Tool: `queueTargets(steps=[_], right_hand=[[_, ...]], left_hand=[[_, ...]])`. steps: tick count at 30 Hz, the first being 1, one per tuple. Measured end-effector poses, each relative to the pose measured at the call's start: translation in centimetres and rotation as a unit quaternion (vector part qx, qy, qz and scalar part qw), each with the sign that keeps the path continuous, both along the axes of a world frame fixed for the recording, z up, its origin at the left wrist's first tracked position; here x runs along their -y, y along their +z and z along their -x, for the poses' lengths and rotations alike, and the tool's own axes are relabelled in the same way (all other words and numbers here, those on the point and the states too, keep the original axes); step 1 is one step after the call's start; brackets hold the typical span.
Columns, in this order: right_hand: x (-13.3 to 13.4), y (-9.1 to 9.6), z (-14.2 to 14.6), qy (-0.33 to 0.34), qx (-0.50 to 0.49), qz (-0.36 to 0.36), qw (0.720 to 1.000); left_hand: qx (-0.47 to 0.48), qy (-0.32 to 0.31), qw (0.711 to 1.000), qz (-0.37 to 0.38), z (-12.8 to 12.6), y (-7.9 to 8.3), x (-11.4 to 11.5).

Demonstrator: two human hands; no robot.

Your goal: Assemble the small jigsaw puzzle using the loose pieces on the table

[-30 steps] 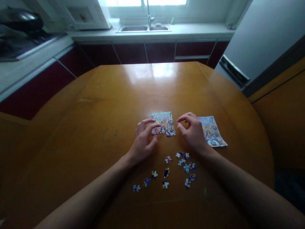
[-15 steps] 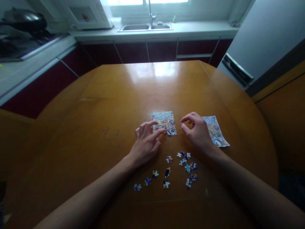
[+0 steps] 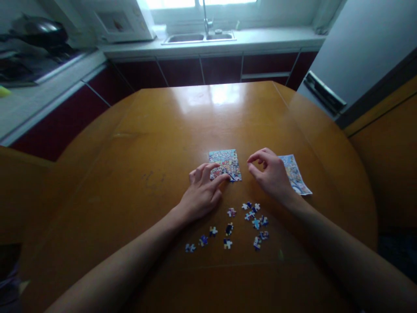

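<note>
A partly joined jigsaw puzzle (image 3: 228,158) lies in the middle of the table, its lower left part covered by my left hand (image 3: 203,189). That hand rests with fingers spread, the thumb tip at the puzzle's lower edge and the index finger over its left side. Just right of the puzzle, my right hand (image 3: 269,171) is held in a pinch; anything between thumb and index finger is too small to make out. Several loose jigsaw pieces (image 3: 256,223) lie on the near side, some face down. A printed picture sheet (image 3: 295,176) lies partly behind my right hand.
The glossy wooden table (image 3: 156,130) has rounded sides. Beyond it stand a counter with a double sink (image 3: 187,38), a white microwave (image 3: 119,21), and a dark pan (image 3: 39,32) on the stove at left. A refrigerator (image 3: 361,48) stands at right.
My left thumb and index finger have shifted slightly to the right over the puzzle's lower edge. My right hand keeps its pinch in nearly the same place. The view has tilted a little.
</note>
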State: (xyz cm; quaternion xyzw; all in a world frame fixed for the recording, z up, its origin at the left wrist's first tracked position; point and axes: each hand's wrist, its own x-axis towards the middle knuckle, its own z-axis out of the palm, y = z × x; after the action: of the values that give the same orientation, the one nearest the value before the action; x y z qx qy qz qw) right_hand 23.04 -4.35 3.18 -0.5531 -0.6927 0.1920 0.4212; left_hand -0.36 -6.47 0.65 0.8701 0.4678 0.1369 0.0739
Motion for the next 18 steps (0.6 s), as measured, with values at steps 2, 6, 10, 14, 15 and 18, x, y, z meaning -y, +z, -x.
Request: queueTargets(steps=[2, 6, 10, 14, 15, 18], right_hand=[[0.04, 0.22, -0.16, 0.005, 0.001, 0.001, 1.0], [0.11, 0.5, -0.39, 0.029, 0.003, 0.013, 1.0], [0.19, 0.64, -0.43, 0.044, -0.002, 0.013, 0.999], [0.39, 0.78, -0.33, 0.053, -0.002, 0.018, 0.998], [0.47, 0.82, -0.29, 0.06, 0.0, 0.02, 0.998], [0.81, 0.96, -0.07, 0.093, 0.009, 0.028, 0.995]], left_hand=[[-0.006, -0.006, 1.0, -0.006, 0.01, -0.02, 0.06], [0.0, -0.017, 0.999, -0.033, 0.06, -0.19, 0.16], [0.018, -0.022, 0.999, -0.039, 0.08, -0.32, 0.16], [0.049, -0.009, 0.998, -0.037, 0.06, -0.36, 0.06], [0.061, -0.003, 0.997, -0.037, 0.06, -0.39, 0.01], [0.114, 0.028, 0.992, -0.04, 0.05, -0.5, -0.21]])
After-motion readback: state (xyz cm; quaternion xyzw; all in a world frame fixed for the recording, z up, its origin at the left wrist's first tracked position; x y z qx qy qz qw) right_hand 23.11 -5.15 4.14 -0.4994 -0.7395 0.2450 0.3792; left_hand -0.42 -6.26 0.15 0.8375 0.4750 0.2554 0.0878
